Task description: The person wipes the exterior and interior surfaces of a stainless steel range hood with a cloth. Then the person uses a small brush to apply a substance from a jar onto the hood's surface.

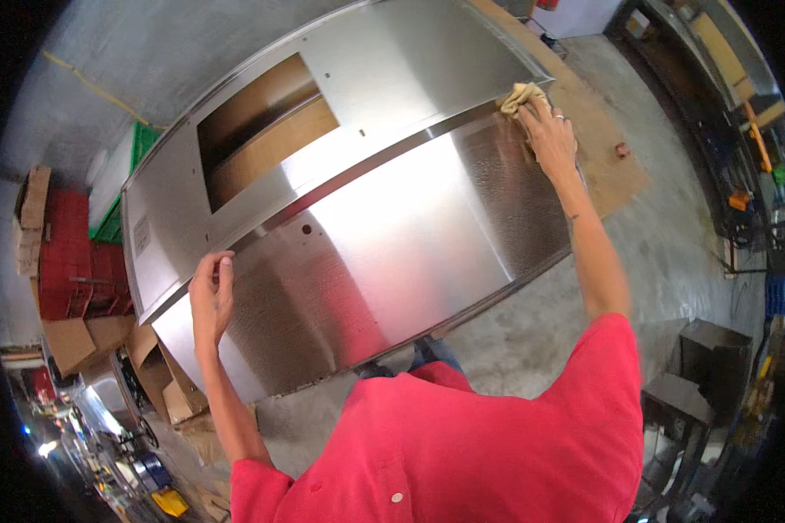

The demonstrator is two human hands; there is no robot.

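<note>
A large stainless steel counter-like cabinet [391, 253] lies in front of me, its upper panel [401, 61] holding a rectangular cutout [266, 131] and its brushed front face reflecting my red shirt. At the far right corner my right hand [549, 139] presses a crumpled yellowish cloth [522, 98] against the rim, fingers closed over it. Down at the left, my left hand [211, 292] is closed at the long lip between the upper panel and the front face, its fingers bent over that edge. A small dark round hole [306, 229] shows in the front face.
Brown board [610, 166] extends beyond the right end, with a small reddish item [622, 150] on it. Cardboard boxes [78, 344], a red crate [70, 253] and a green-edged bin [109, 222] stand left. Dark metal boxes [711, 357] stand right. A grey wall closes the back left.
</note>
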